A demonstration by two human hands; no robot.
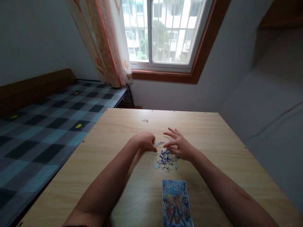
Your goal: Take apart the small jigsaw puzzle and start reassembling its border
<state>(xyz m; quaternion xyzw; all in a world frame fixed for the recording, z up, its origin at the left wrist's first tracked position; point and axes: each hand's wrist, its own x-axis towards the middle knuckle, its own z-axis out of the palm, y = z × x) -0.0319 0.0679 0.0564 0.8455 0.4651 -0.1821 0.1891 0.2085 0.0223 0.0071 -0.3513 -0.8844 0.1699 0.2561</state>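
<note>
A small heap of loose jigsaw pieces [166, 160] lies in the middle of a light wooden table [118, 126]. My left hand [144, 141] rests at the heap's left edge with its fingers curled together, and what it pinches is too small to make out. My right hand [178, 144] hovers over the heap's top right with its fingers spread apart. A few joined pieces [160, 143] sit between the two hands. Nearer to me lies a blue picture card or box lid [176, 203] with cartoon figures.
A couple of stray puzzle pieces [145, 120] lie near the table's far edge. A bed with a checked blue and black cover [47, 126] runs along the left. A window [165, 31] with a curtain [104, 41] is behind the table.
</note>
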